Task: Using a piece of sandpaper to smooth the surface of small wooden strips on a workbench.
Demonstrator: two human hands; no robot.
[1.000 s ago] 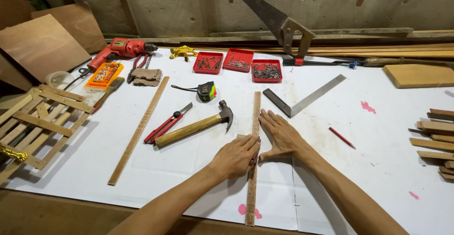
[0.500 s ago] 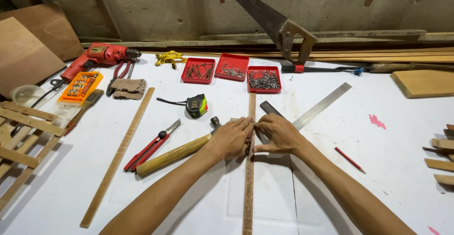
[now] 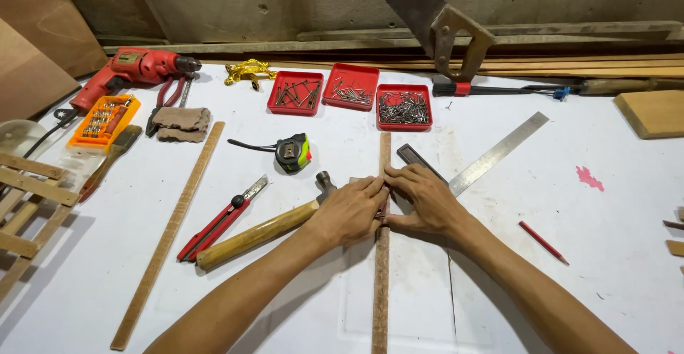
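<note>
A long thin wooden strip lies lengthwise on the white table, running away from me. My left hand grips it from the left, fingers curled over its edge and over a small wooden piece beside it. From the right, my right hand pinches the same spot, fingertips meeting the left hand's. A small dark reddish thing shows between the hands; I cannot tell what it is. The hammer lies partly under my left wrist.
A steel try square lies right of the strip, a red pencil further right. Left are a red cutter, a tape measure and a second strip. Three red nail trays, a drill and a saw sit at the back.
Both hands slid up the strip away from me, and the right hand went from lying flat to pinching it. The view shifted forward and down.
</note>
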